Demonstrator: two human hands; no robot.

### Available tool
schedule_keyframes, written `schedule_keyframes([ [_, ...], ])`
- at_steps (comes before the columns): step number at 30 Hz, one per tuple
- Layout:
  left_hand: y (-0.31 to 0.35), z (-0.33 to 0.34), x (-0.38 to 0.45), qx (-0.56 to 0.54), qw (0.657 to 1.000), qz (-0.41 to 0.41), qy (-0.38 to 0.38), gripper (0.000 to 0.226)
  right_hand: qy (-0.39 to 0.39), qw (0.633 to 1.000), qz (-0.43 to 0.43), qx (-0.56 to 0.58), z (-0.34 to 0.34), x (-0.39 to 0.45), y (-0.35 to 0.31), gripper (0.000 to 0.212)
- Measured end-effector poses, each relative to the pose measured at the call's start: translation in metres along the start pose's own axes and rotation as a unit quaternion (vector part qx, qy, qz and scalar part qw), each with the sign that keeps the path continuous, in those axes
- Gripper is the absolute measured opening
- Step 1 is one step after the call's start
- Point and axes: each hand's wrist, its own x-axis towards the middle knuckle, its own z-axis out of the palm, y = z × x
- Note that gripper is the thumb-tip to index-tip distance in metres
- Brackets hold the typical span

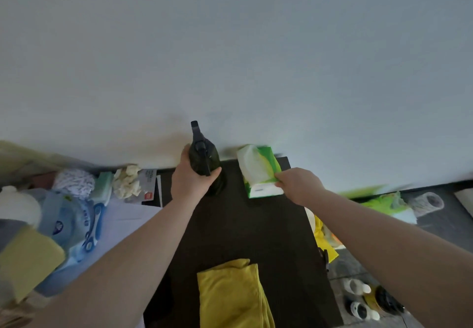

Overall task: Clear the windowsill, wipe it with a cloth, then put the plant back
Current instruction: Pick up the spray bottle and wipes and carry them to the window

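Your left hand (190,182) is wrapped around a dark green spray bottle (203,160) just above the centre of the frame, thumb on one side and fingers on the other, with the bottle's black nozzle pointing up toward the pale wall (230,46). The bottle stands on, or just above, the far end of the dark surface (250,225); you cannot tell which from here.

Your right hand (298,184) reaches in from the right of the frame and pinches the near corner of a green and white tissue pack (258,171), which sits at the far right corner of the same dark surface, close to the wall and just beside the bottle.

A folded yellow cloth (233,294) lies on the near end of the surface, at the bottom centre of the frame, between your two forearms and well apart from both hands.

To the left of the frame you have a cluttered heap: a blue plastic packet (74,222), a yellow sponge (28,258), a white mop head (74,182) and some crumpled paper (128,180).

At the right of the frame, blurred green packaging (378,203) lies on the floor, and pairs of slippers (366,299) sit at the lower right. No plant can be made out in this view.
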Motion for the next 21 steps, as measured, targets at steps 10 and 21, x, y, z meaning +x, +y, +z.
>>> schedule_keyframes([
  [10,0.042,0.025,-0.028,0.020,1.000,0.017,-0.015,0.074,0.038,0.994,0.049,0.088,-0.008,-0.050,0.060,0.029],
  [21,0.210,0.102,-0.162,0.018,0.986,0.154,-0.069,0.072,0.122,0.964,0.148,0.187,-0.019,-0.193,0.226,0.028],
])
